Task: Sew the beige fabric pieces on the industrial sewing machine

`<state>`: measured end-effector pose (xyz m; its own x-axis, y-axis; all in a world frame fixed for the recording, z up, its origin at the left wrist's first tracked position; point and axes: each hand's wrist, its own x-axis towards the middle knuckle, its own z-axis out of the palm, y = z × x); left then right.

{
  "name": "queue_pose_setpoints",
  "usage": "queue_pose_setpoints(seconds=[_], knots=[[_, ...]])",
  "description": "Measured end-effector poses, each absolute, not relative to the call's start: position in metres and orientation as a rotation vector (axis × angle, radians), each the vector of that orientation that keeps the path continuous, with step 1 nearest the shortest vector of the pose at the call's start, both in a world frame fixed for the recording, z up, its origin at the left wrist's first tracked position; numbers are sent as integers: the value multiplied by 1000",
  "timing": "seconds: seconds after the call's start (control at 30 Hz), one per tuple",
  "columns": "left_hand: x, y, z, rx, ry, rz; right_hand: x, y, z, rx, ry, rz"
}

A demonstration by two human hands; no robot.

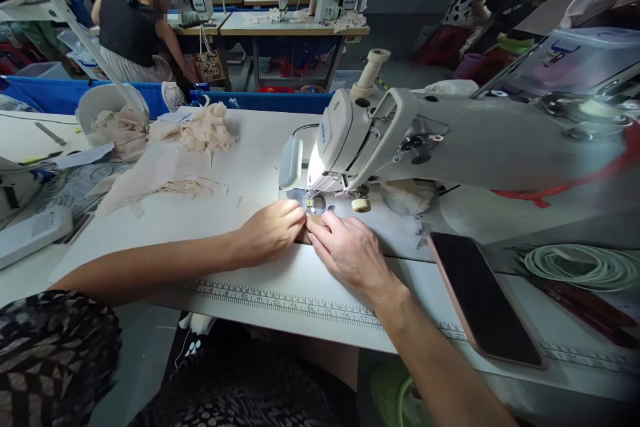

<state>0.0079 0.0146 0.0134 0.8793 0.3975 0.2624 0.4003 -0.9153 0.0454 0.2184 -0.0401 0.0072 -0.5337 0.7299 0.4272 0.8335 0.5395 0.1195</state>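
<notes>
A sewing machine (345,140) stands before me, its lamp lighting the needle area and presser foot (316,203). Just in front of the foot, a small piece of beige fabric (315,219) shows between my fingertips; most of it is hidden. My left hand (273,230) pinches the fabric's left side with bent fingers. From the right, my right hand (347,247) holds the fabric close to the foot, thumb and fingers together. Both hands rest low on the machine bed, nearly touching each other.
Beige fabric pieces (165,177) lie in a stack at left, with a crumpled pile (207,127) behind. A phone (485,300) and coiled pale cord (585,267) lie at right. A ruler strip (300,303) runs along the front edge. Another person (133,27) sits beyond.
</notes>
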Motion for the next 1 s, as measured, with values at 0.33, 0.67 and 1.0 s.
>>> queue_pose_setpoints(seconds=[0.33, 0.67, 1.0], knots=[[7, 15, -3, -2952, -563, -387, 222, -39, 7, -1334, -2421, -434], [18, 34, -10, -2993, -634, -431, 243, -28, 3, -1335, -2235, -441], [20, 33, -14, -2890, -638, -501, 242, -30, 1, -1390, -2211, -299]])
